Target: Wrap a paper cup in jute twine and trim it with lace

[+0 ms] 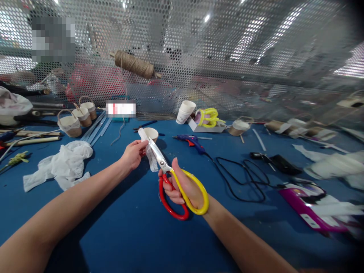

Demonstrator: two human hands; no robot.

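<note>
My right hand (182, 185) is wrapped through the handles of a large pair of scissors (160, 161), one loop red and the other yellow. The blades point away to the upper left and lie against a white lace strip (151, 161). Pinched between thumb and fingers, that strip hangs from my left hand (135, 153). Whether the blades have cut into it, I cannot tell. Just behind the blades stands a pale paper cup (150, 133), partly covered by them.
A blue glue gun (190, 142) lies right of centre, its black cord looping rightward. White crumpled cloth (64, 163) lies at left, near small handled baskets (71, 127). Stacked paper cups (185, 112) stand at the back. A twine spool (135, 65) hangs on the perforated metal screen (227, 45).
</note>
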